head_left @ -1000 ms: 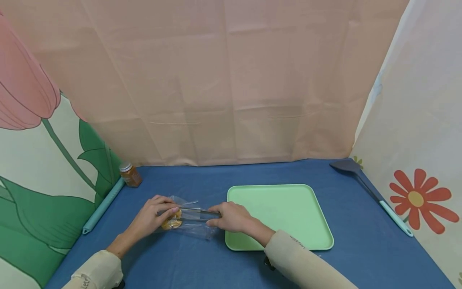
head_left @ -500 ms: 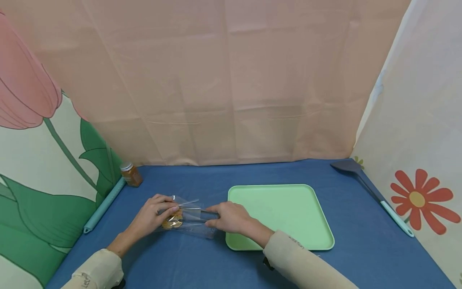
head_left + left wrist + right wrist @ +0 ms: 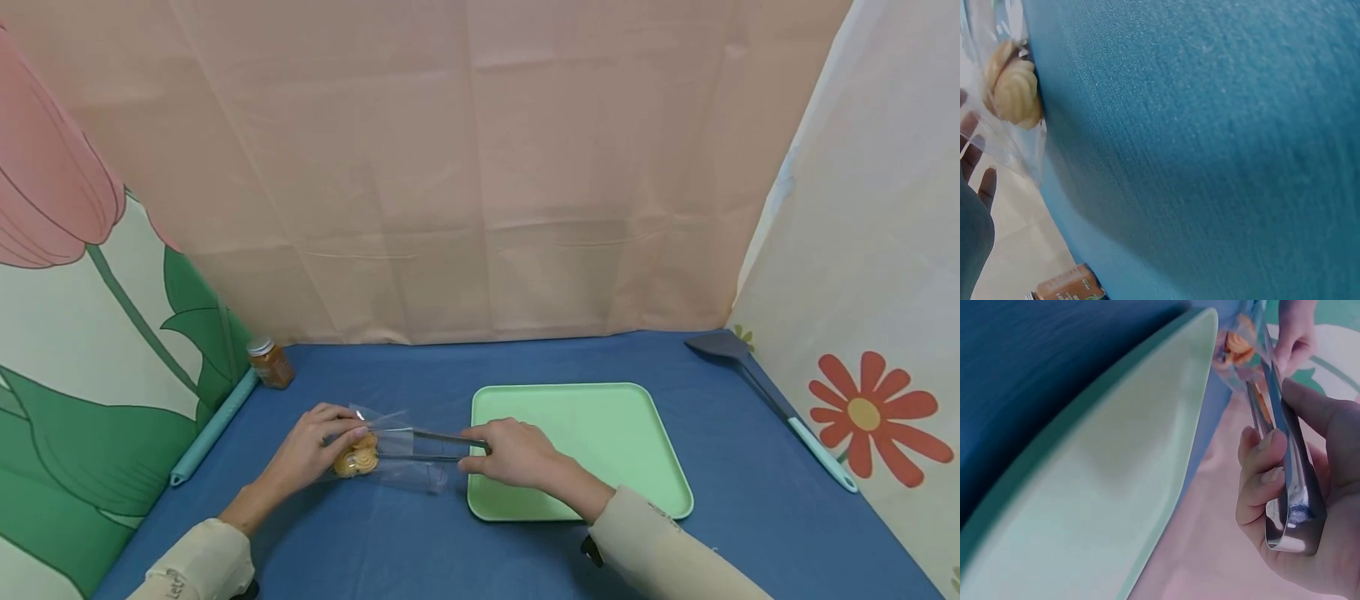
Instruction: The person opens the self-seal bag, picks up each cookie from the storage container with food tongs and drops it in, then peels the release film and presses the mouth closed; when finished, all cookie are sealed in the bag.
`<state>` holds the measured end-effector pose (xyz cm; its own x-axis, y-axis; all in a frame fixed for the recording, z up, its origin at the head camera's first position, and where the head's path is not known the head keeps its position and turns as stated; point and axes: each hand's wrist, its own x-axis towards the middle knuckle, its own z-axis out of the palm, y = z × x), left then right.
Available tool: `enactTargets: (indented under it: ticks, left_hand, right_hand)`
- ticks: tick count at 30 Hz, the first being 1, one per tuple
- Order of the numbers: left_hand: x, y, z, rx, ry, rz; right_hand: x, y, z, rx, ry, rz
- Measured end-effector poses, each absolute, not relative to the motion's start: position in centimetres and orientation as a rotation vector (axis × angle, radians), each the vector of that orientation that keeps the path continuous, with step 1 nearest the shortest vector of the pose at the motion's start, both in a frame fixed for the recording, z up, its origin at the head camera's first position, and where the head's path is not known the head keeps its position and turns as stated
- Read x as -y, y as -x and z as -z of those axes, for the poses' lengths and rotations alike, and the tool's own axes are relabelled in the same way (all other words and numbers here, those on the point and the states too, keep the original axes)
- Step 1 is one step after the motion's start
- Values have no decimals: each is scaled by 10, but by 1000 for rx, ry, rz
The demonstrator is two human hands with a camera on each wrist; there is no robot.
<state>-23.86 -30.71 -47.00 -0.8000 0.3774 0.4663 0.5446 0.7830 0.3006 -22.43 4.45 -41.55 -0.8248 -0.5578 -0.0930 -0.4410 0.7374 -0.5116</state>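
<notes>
In the head view my left hand (image 3: 317, 446) pinches a clear plastic bag (image 3: 423, 477) at its upper left side. Swirled yellow cookies (image 3: 358, 458) lie inside, close under the left fingers; the left wrist view also catches a ridged cookie (image 3: 1017, 94) through the film. My right hand (image 3: 517, 452) grips metal tongs (image 3: 450, 439) near their bent end, over the left side of the green tray. Both arms of the tongs reach leftward into the bag, spread apart, their tips close to the cookies. The right wrist view shows fingers and thumb around the tongs (image 3: 1297, 506).
A light green tray (image 3: 592, 442) lies right of centre on the blue cloth (image 3: 405, 558). At the back left stands a spice jar (image 3: 272, 363), with a rolled teal item (image 3: 215, 427) beside it. A spatula (image 3: 772, 404) with a dark blade lies along the right wall.
My right hand has shifted right with the tongs, and more of their length shows outside the bag. The left hand stays in place, and the cookies stay inside.
</notes>
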Motion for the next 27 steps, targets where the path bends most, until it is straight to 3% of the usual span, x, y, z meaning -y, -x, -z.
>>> enactTargets:
  ticks: [14, 27]
  left_hand:
    - [306, 239, 471, 2588, 703, 593]
    - [306, 240, 472, 2581, 699, 588]
  right_hand:
    - [-122, 195, 387, -2833, 802, 692]
    - [-217, 166, 368, -2955, 441, 793]
